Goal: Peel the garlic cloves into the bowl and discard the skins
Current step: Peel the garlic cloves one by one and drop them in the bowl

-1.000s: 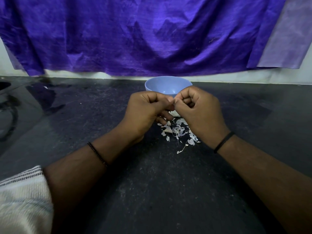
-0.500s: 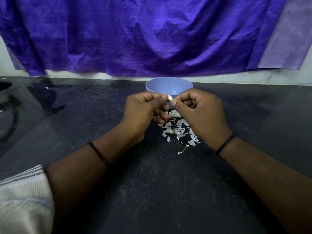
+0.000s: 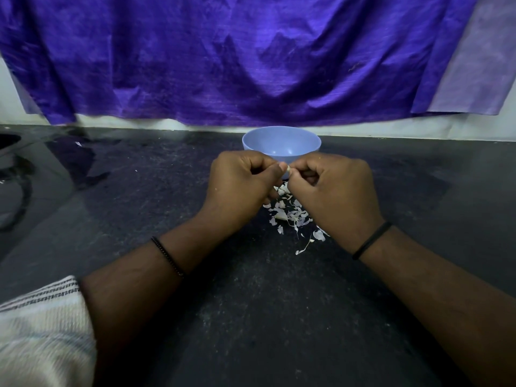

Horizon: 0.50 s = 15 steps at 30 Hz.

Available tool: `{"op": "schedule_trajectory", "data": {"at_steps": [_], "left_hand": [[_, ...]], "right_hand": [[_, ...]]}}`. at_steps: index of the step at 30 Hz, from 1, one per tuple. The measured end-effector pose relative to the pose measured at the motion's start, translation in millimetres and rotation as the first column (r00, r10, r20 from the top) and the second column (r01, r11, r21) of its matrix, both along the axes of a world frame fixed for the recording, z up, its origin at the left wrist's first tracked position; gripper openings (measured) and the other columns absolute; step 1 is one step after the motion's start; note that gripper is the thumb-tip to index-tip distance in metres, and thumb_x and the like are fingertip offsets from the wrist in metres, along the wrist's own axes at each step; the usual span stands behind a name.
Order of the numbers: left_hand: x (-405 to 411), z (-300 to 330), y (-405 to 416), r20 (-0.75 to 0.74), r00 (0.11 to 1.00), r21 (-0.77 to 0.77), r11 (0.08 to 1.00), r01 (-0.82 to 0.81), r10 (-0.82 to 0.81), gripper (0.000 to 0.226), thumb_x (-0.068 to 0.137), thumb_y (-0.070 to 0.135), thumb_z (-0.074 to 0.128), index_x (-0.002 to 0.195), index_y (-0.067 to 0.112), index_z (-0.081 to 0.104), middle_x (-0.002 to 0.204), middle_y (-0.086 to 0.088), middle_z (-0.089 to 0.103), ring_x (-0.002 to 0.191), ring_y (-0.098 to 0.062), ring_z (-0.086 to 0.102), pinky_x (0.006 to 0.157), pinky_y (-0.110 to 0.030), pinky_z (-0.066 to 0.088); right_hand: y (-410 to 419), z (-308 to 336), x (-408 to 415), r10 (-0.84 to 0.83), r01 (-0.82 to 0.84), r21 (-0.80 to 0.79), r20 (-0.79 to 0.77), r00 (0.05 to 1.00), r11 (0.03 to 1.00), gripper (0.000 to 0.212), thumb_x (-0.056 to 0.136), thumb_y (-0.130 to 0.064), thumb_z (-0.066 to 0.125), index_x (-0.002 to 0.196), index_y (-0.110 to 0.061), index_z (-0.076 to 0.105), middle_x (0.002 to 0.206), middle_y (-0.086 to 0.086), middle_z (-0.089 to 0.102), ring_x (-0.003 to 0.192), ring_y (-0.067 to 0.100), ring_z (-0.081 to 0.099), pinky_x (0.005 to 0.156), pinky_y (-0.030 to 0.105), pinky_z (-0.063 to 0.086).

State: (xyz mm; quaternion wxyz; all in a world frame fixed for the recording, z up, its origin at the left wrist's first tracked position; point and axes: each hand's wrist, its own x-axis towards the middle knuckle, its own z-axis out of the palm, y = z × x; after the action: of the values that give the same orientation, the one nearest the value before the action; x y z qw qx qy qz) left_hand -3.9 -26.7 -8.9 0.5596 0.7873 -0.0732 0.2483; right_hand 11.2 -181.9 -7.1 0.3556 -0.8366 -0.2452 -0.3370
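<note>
Two hands meet just in front of one blue bowl (image 3: 281, 142) that stands on the dark speckled surface (image 3: 251, 317). The left hand (image 3: 240, 182) has its fingers curled and pinches one small pale garlic clove (image 3: 287, 169) between thumb and forefinger. The right hand (image 3: 335, 188) is curled too, its thumb and forefinger tips pinching at the same clove from the other side, so the two hands touch at the clove. Only a sliver of the clove shows between the fingertips; how much skin it carries cannot be told.

Below and between the hands, a loose heap of skins (image 3: 293, 216) lies on the surface, too many thin white scraps to count, with one stringy piece trailing toward the viewer. The inside of the bowl, as far as it shows, is plain blue.

Each wrist wears one dark band: a beaded one (image 3: 167, 256) on the left, a smooth one (image 3: 371, 240) on the right. One striped pale sleeve (image 3: 42, 325) shows at lower left. A purple cloth (image 3: 237, 57) hangs across the wall behind.
</note>
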Motion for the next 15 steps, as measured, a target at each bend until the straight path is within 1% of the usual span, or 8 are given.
{"op": "schedule_trajectory", "data": {"at_steps": [3, 5, 7, 10, 12, 15], "left_hand": [[2.2, -1.4, 0.7, -0.002, 1.000, -0.008, 1.000, 0.014, -0.014, 0.016, 0.091, 0.012, 0.072, 0.076, 0.009, 0.076, 0.063, -0.009, 0.070, 0.052, -0.018, 0.067, 0.053, -0.032, 0.056], [3.1, -2.0, 2.6, 0.012, 1.000, 0.030, 1.000, 0.008, -0.008, 0.014, 0.090, 0.015, 0.073, 0.077, 0.011, 0.076, 0.061, -0.006, 0.070, 0.054, -0.023, 0.068, 0.055, -0.036, 0.059], [2.7, -1.3, 4.4, 0.029, 0.999, 0.055, 0.998, 0.015, -0.017, 0.011, 0.089, 0.016, 0.074, 0.079, 0.011, 0.077, 0.062, -0.004, 0.070, 0.054, -0.021, 0.068, 0.053, -0.034, 0.057], [1.0, -0.1, 4.7, 0.025, 0.999, 0.048, 0.998, 0.045, -0.046, 0.008, 0.087, 0.014, 0.076, 0.084, 0.008, 0.078, 0.067, -0.004, 0.072, 0.058, -0.014, 0.069, 0.052, -0.027, 0.055], [1.6, -0.7, 4.7, 0.012, 0.999, 0.056, 0.997, 0.053, -0.053, 0.007, 0.087, 0.013, 0.076, 0.083, 0.007, 0.078, 0.069, -0.005, 0.073, 0.059, -0.015, 0.070, 0.054, -0.028, 0.057], [3.3, -1.7, 4.8, 0.000, 0.998, 0.033, 0.998, 0.059, -0.059, 0.007, 0.086, 0.013, 0.076, 0.082, 0.008, 0.077, 0.066, -0.005, 0.072, 0.058, -0.016, 0.069, 0.054, -0.027, 0.056]], "right_hand": [[-0.3, 0.6, -0.2, -0.005, 0.005, -0.001, -0.013, 1.000, 1.000, 0.018, 0.082, -0.033, 0.062, 0.081, -0.021, 0.076, 0.069, -0.007, 0.071, 0.064, 0.012, 0.066, 0.060, 0.038, 0.055], [-0.7, 1.2, -0.8, 0.002, -0.002, -0.027, -0.020, 1.000, 1.000, 0.020, 0.082, -0.034, 0.060, 0.081, -0.022, 0.077, 0.068, -0.007, 0.071, 0.063, 0.013, 0.066, 0.060, 0.038, 0.056], [-1.5, 2.0, -0.7, 0.010, -0.012, -0.046, -0.035, 0.999, 0.999, 0.021, 0.082, -0.035, 0.059, 0.080, -0.022, 0.076, 0.067, -0.006, 0.071, 0.062, 0.014, 0.066, 0.059, 0.038, 0.055], [-3.0, 3.6, -0.2, 0.027, -0.034, -0.089, -0.071, 0.997, 0.995, 0.019, 0.084, -0.035, 0.060, 0.075, -0.024, 0.073, 0.064, -0.006, 0.069, 0.059, 0.013, 0.063, 0.058, 0.036, 0.053], [-3.9, 3.9, -0.1, 0.042, -0.054, -0.097, -0.114, 0.993, 0.994, 0.016, 0.085, -0.032, 0.065, 0.071, -0.027, 0.071, 0.061, -0.007, 0.067, 0.057, 0.009, 0.061, 0.057, 0.033, 0.052], [-3.3, 3.5, -0.5, 0.059, -0.067, -0.050, -0.156, 0.986, 0.996, 0.020, 0.085, -0.029, 0.067, 0.065, -0.029, 0.067, 0.057, -0.009, 0.065, 0.054, 0.008, 0.060, 0.055, 0.030, 0.050]]}}
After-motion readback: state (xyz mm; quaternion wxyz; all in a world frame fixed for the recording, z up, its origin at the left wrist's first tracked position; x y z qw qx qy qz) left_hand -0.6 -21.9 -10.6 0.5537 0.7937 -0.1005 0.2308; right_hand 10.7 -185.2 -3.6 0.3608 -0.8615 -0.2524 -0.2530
